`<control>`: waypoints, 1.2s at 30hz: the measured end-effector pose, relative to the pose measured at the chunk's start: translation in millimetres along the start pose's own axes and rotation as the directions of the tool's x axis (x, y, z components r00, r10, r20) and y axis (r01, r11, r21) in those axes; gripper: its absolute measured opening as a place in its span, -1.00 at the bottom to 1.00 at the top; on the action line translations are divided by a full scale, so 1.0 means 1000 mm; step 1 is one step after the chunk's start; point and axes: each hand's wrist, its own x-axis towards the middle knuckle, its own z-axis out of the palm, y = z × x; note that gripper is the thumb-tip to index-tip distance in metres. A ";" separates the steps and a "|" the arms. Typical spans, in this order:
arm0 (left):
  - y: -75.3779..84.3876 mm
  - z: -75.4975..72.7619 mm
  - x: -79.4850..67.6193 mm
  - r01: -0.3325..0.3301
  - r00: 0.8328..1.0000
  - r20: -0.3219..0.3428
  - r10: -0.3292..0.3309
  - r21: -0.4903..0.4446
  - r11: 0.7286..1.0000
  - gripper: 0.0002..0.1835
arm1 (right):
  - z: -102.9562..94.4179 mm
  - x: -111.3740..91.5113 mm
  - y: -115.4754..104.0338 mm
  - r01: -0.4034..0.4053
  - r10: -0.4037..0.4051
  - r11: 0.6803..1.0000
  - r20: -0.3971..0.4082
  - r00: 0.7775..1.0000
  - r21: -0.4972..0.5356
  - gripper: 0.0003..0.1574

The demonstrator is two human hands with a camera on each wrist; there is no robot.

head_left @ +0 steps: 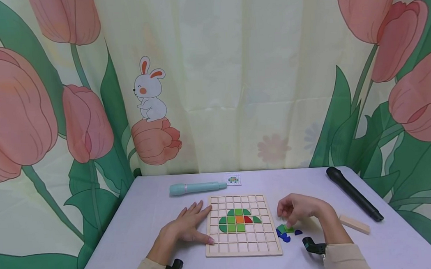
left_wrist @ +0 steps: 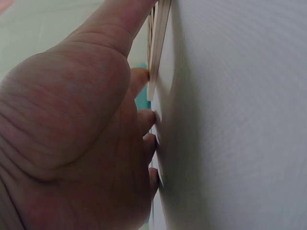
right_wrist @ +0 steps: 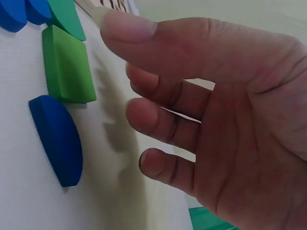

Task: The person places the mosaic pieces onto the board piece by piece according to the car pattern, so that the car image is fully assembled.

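A wooden grid board lies on the table with green, orange and red pieces set in its middle squares. My left hand is spread at the board's left side, thumb and index fingertip at its edge. The left wrist view shows the thumb reaching to the wooden rim. Just above several loose pieces, my right hand hovers with loosely bent fingers and no piece visible in it. Below the thumb in the right wrist view are a green square tile and a blue rounded piece.
Behind the board lie a light teal pen-like stick and a small pattern card. A black rod rests at the far right, and a wooden strip beside the right forearm. A printed curtain hangs behind the table.
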 end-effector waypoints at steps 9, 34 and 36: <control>0.000 0.000 0.001 0.011 1.000 0.010 -0.011 -0.005 1.000 0.29 | 0.005 -0.001 0.002 -0.020 0.022 0.998 0.031 0.999 -0.059 -0.60; -0.002 0.001 0.001 -0.001 1.000 0.005 0.001 0.001 1.000 0.29 | 0.009 0.004 0.001 -0.069 0.062 0.991 -0.070 0.996 -0.114 -0.66; -0.002 0.001 0.001 0.001 1.000 0.006 -0.001 0.001 1.000 0.29 | 0.009 0.005 0.001 -0.056 0.046 0.991 -0.080 0.996 -0.120 -0.67</control>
